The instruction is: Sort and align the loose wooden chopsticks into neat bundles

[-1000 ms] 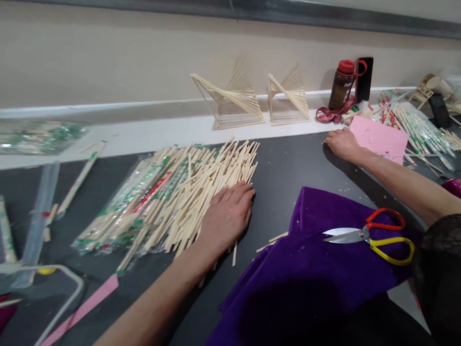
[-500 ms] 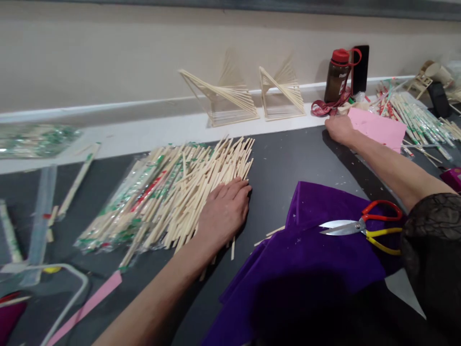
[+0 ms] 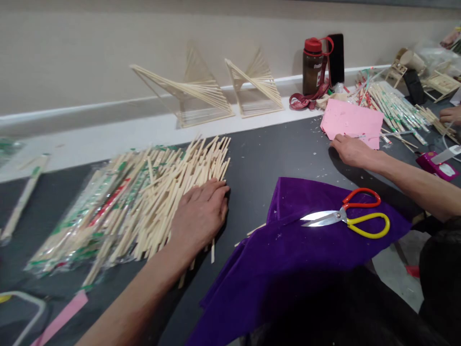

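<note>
My left hand [image 3: 201, 211] lies palm down over the right side of a pile of bare wooden sticks [image 3: 169, 192], its fingers spread flat and loose. Farther right, my right hand [image 3: 351, 150] rests at the lower left edge of a pink sheet [image 3: 351, 120]. Its fingers bend down towards the dark table [image 3: 266, 149], and their tips are too unclear to show a grip. Between my arms, scissors with one red and one yellow handle [image 3: 340, 215] lie open on a purple cloth [image 3: 306, 254].
Wrapped chopsticks [image 3: 93, 206] lie left of the pile. Two stick models [image 3: 205, 96] stand by the wall, with a bottle [image 3: 312, 69] and a dark phone [image 3: 336, 57] to their right. More wrapped sticks [image 3: 399, 108] and another person's hand [image 3: 450, 115] are at the far right.
The view has shifted right. My right hand has drawn back towards me, from the pink sheet's upper left side to its lower left edge. My left hand still rests on the sticks.
</note>
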### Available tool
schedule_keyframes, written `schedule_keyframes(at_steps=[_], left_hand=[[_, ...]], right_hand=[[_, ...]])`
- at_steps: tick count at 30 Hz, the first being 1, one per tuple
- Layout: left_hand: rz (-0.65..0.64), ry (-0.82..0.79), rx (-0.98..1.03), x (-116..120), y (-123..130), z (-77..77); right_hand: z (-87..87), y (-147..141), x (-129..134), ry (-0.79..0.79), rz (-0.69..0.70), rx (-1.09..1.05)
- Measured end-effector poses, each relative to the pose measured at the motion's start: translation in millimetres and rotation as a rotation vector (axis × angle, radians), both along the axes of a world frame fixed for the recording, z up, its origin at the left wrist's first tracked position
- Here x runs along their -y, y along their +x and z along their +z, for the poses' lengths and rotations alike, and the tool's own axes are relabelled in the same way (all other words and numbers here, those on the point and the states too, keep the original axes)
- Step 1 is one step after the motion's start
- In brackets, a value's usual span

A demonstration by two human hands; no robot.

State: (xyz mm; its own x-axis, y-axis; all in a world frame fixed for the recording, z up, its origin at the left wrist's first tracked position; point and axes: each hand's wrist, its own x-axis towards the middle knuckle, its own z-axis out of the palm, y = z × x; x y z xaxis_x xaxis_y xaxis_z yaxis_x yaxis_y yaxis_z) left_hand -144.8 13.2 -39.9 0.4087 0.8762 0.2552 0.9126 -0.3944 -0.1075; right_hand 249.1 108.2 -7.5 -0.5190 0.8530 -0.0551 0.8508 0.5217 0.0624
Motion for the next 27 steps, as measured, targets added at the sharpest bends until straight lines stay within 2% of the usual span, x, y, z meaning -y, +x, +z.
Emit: schedule_keyframes(at_steps=[2, 5, 8, 10, 13, 14, 18, 20, 23, 26, 27], left_hand=[[0.011, -0.002, -0.020, 0, 2, 1.6], [0.014, -0.002, -0.050, 0, 3, 2.2], [0.011, 0.000, -0.039, -1, 1, 0.2], [-0.002, 0.006, -0.017, -1, 0, -2.2], [-0.013, 0.008, 0.035, 0, -3, -6.1], [-0.013, 0.004, 0.055, -1, -3, -7.1], [0.003, -0.018, 0.099, -2, -2, -7.9], [0.010, -0.027, 0.089, -1, -1, -5.9], [0.018, -0.040, 0.056, 2, 0, -1.1], [0.023, -0.054, 0.005, 4, -1, 3.6], [0.027, -0.050, -0.006, 4, -1, 5.5]], right_hand=[[-1.7, -10, -1, 0.059, 0.035, 0.037], [-8.7, -29, -6, 0.027, 0.250, -0.022], [-14.9, -29, -10, 0.029, 0.366, -0.022], [-13.0, -15, -8, 0.046, 0.368, 0.030], [-4.4, 6, 6, 0.079, 0.257, 0.157], [-2.7, 8, 11, 0.081, 0.259, 0.157], [-8.8, -11, 25, 0.035, 0.459, -0.095], [-12.7, -17, 24, 0.023, 0.501, -0.160], [-8.0, 3, 17, 0.009, 0.445, -0.027], [4.8, 43, 19, 0.036, 0.289, 0.188], [8.5, 54, 25, 0.067, 0.223, 0.157]])
